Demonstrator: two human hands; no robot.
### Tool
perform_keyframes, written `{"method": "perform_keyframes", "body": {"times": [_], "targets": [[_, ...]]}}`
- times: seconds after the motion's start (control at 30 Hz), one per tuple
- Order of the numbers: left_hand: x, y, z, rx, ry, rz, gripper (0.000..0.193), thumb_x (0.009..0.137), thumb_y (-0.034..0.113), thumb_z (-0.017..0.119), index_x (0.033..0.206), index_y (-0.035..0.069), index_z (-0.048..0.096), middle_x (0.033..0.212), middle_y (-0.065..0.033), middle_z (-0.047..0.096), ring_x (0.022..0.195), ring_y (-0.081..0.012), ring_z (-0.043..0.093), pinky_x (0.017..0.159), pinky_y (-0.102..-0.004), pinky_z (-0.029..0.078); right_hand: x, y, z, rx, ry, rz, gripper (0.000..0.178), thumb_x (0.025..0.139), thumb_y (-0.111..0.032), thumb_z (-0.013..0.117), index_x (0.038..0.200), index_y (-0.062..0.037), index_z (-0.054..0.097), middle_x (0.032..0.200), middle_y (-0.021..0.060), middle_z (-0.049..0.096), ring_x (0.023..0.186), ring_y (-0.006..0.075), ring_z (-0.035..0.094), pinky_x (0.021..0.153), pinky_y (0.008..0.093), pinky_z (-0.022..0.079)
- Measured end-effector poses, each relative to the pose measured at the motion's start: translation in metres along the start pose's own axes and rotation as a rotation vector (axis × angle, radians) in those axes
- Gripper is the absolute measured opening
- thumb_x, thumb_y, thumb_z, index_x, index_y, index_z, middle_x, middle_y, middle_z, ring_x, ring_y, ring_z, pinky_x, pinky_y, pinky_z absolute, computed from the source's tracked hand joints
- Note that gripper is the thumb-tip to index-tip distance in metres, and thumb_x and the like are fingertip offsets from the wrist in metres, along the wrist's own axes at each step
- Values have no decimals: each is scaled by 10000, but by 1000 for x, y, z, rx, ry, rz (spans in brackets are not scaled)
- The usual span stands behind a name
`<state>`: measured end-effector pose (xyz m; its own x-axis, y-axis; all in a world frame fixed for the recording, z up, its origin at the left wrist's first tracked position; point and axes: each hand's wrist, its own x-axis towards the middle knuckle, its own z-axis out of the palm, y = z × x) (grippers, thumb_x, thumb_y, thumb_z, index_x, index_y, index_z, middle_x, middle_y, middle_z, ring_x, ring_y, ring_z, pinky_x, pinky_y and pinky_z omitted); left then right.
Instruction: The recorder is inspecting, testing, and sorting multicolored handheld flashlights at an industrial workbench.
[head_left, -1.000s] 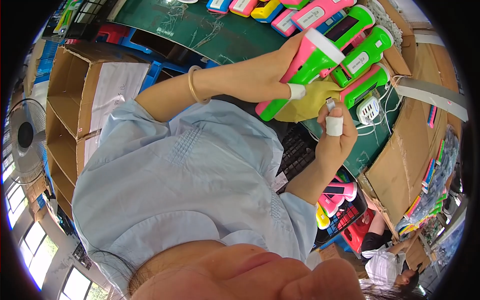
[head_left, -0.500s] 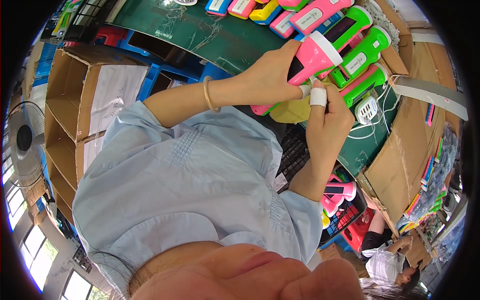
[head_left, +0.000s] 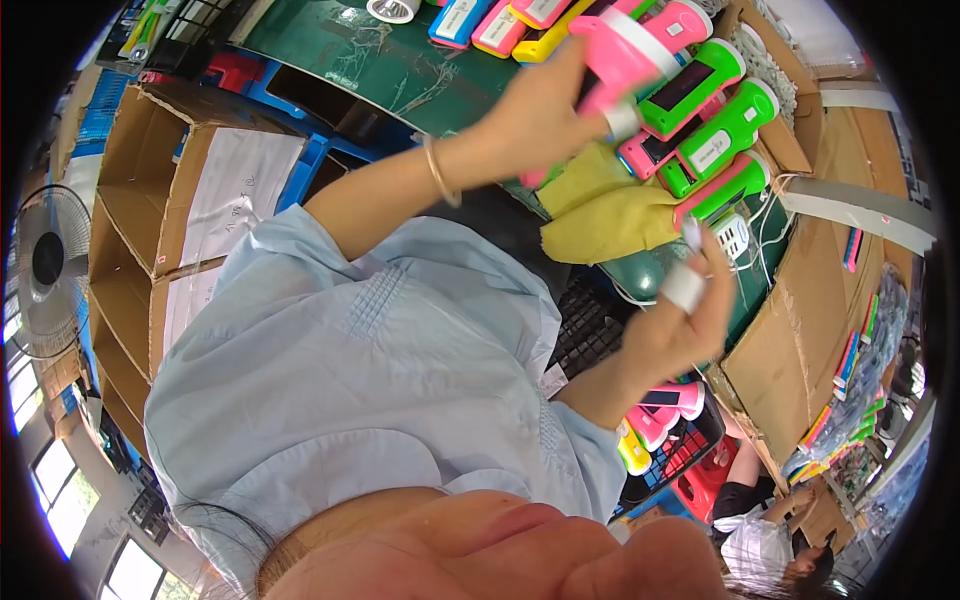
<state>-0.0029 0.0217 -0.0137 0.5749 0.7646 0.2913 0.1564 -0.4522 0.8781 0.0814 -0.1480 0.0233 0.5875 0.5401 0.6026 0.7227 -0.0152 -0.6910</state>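
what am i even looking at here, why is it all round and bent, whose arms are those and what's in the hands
A wide fisheye camera on a person's head looks down at their own hands, so edges bend. The left hand lifts a pink plastic torch with a white band above a dark green work mat. The right hand, a white wrap on one finger, is open and holds nothing I can make out. On the mat lie green plastic torches and a yellow cloth. Open brown cardboard boxes stand at the left.
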Motion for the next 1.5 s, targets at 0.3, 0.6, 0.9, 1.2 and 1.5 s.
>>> {"method": "perform_keyframes", "body": {"times": [0.3,0.6,0.9,1.2,1.5], "targets": [[-10,27,13,-979,-175,-343,413,877,327,541,1130,2,506,967,-37,555,883,-84,512,747,-228,428,8,30,30,602,-547,514,378,886,-209,530,1154,57,520,1043,116,586,973,149,541,830,262,416],[8,29,26,-751,33,-234,527,920,394,347,609,-4,496,555,10,468,540,-63,387,470,-253,310,4,50,50,811,-543,656,303,810,-211,641,956,48,581,873,37,586,799,102,510,748,243,396],[27,26,26,-967,51,-463,380,901,329,379,726,27,527,596,-50,517,544,-111,478,469,-277,381,2,57,65,674,-581,594,377,863,-311,566,1008,36,544,834,28,564,762,98,478,722,229,393],[19,30,20,-1414,111,-485,479,912,470,291,1038,58,500,889,-100,566,785,-204,550,699,-337,450,8,22,49,15,-274,103,354,761,-171,682,1004,45,541,935,160,556,843,225,572,701,313,465],[28,20,50,-1199,190,-346,604,875,543,301,887,3,569,710,-122,601,587,-190,592,511,-311,488,11,53,47,802,-597,611,474,872,-264,574,1164,96,476,1050,92,568,905,120,527,814,243,405]]}}
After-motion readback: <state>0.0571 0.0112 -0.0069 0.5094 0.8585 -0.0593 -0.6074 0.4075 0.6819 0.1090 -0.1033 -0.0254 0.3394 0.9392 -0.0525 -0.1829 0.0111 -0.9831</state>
